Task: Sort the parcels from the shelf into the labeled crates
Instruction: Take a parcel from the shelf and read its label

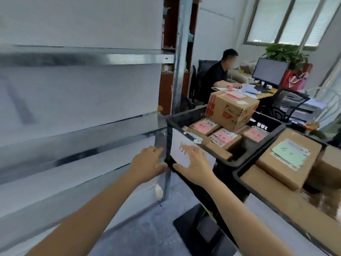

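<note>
A black crate with a white label on its front holds several cardboard parcels with pink labels, plus a larger taped box on top. A second black crate to the right holds brown parcels, one with a green label. My right hand is spread with straight fingers against the first crate's white front. My left hand sits by the crate's left corner and the shelf post, fingers relaxed, holding nothing. The metal shelf at left is blurred; no parcels show on it.
A person sits at a desk behind the crates, with a monitor, papers and a plant. A black mesh chair stands beside the crates. A black base plate lies on the floor below the crate stand.
</note>
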